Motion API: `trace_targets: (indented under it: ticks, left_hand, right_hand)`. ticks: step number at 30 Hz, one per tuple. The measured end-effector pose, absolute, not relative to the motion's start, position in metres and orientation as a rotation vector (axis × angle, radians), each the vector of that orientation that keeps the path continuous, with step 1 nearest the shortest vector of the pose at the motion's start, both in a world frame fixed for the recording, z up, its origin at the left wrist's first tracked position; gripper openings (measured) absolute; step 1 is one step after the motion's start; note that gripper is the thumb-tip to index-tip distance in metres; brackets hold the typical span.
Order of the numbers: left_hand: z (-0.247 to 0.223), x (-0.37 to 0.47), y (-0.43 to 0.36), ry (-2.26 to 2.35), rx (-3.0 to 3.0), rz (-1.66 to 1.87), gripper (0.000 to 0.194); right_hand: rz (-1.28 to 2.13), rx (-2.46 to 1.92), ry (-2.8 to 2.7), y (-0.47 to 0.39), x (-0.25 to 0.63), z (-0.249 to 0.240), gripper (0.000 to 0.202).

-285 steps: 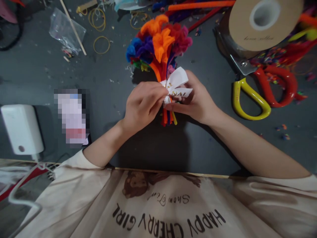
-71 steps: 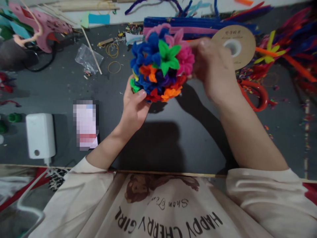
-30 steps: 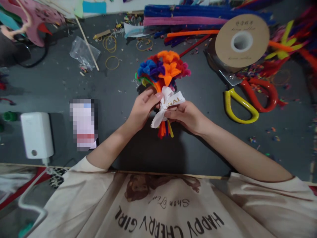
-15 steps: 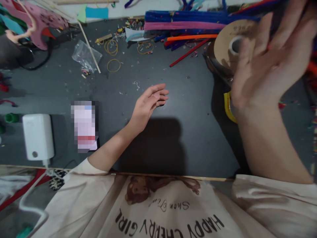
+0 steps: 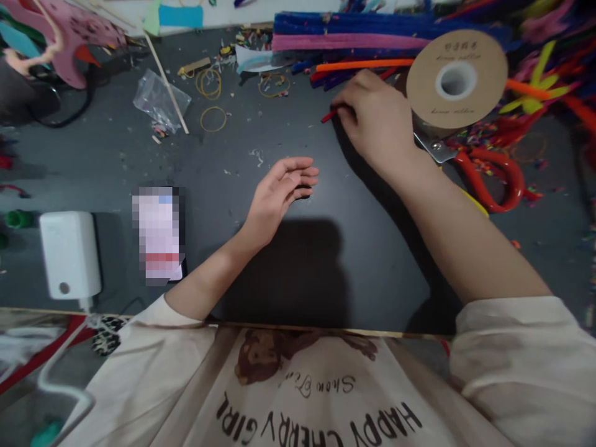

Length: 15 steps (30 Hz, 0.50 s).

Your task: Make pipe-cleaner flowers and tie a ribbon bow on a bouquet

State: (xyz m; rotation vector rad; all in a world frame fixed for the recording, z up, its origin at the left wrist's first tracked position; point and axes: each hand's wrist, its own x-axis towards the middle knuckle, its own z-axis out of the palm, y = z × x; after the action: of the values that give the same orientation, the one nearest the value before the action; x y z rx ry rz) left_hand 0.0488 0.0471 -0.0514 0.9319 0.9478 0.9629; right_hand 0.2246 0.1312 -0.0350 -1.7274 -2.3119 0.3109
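Note:
My right hand [image 5: 375, 118] is lowered at the upper middle of the table, its fingers closed round a thin red stick [image 5: 328, 115] whose end pokes out at the left. Below the bundle of blue and pink pipe cleaners [image 5: 349, 42] lies an orange one [image 5: 363, 64], just above that hand. A cardboard ribbon spool [image 5: 426, 93] sits directly to its right. My left hand [image 5: 279, 192] rests on the dark table with its fingers apart and nothing in them.
Red-handled scissors [image 5: 482, 177] lie right of my right forearm, partly under the spool. At the left are a phone [image 5: 161, 236], a white power bank [image 5: 71, 254] and a plastic bag [image 5: 156, 99]. Rubber bands [image 5: 213, 119] lie toward the back.
My right hand has come down and left from above the spool and has closed on the red stick. The spool and scissors are now uncovered. My left hand has stayed put.

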Motion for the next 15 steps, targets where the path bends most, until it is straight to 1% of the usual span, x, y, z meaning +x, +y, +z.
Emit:
trace_targets:
  ticks: [4,6,8,11,13,15]
  left_hand:
    - [-0.058,0.047,0.044,1.115,1.113,1.06,0.022]
    - [-0.06,0.046,0.042,1.284,1.326,1.157,0.025]
    - [-0.06,0.046,0.04,1.383,1.608,1.167,0.031]
    - [-0.056,0.047,0.038,1.36,1.894,1.133,0.019]
    - [-0.053,0.048,0.037,1.326,1.96,1.157,0.01]
    - [-0.05,0.049,0.035,1.293,1.983,1.179,0.006]
  right_hand:
    - [0.28,-1.639,-2.485,0.111,0.21,-0.034,0.024]
    - [0.246,-1.498,-2.603,0.09,0.205,-0.036,0.025]
    - [0.209,-1.412,-2.614,0.067,0.203,-0.038,0.024]
    - [0.217,-1.399,-2.43,0.042,0.204,-0.041,0.025]
    - [0.254,-1.376,-2.327,0.035,0.206,-0.041,0.025]
    - [0.289,-1.335,-2.289,0.033,0.21,-0.042,0.024]
